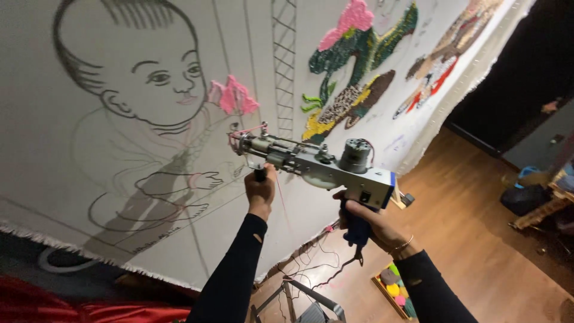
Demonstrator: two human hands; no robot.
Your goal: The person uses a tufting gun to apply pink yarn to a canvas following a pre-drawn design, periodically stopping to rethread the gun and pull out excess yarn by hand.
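- Your left hand [260,190] is fisted around the front handle of the tufting gun [317,164], held against the white cloth [72,179].
- Your right hand [368,222] grips its blue rear handle, fingers closed.
- A pink yarn patch [233,96] sits just above the gun's tip.

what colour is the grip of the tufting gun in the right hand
Blue, seen in the head view: grip of the tufting gun.

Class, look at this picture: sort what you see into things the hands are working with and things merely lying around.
In use:
tufting gun, gripped by left hand and right hand
pink yarn at its tip
white cloth with drawn child and pink tufted patch

Lying about:
box of coloured yarn balls on the wooden floor
red fabric
finished colourful tufted patches
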